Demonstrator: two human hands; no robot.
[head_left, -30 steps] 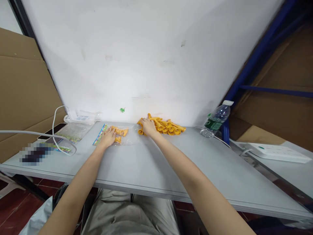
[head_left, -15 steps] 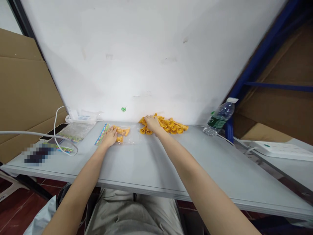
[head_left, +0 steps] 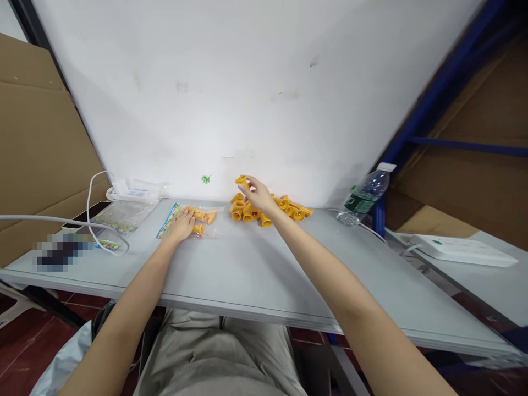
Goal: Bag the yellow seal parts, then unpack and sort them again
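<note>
At the far edge of the pale grey bench (head_left: 264,269), in the head view, the right hand (head_left: 256,192) hangs just above a loose heap of yellow trumpet-shaped plastic pieces (head_left: 270,210) that lies against the white wall panel (head_left: 247,82). Its fingertips are pinched shut on one small yellow trumpet-shaped plastic piece (head_left: 242,180), held clear of the heap; how firm the pinch is cannot be told. The left hand (head_left: 181,224) lies open and flat, palm down, on a clear plastic bag with a colourful printed strip (head_left: 214,226), pinning it to the bench just left of the heap. A few more yellow pieces show through the film beside its fingers.

Going by this view, the hold looks slight, taken at the very tips, so the piece could slip and drop back among the others or roll off along the smooth bench. The bag looks pressed flat under the palm, so its mouth may be closed; I cannot tell which side opens.

Each piece looks like a short stem widening to a round flared mouth, glossy and evenly orange-yellow; finer detail is too small to make out.

Well apart to the right, a clear plastic water bottle with a green label (head_left: 363,195) leans by a blue post; to the left lie a stack of empty clear bags (head_left: 124,212) and a white cable (head_left: 53,221)
</note>
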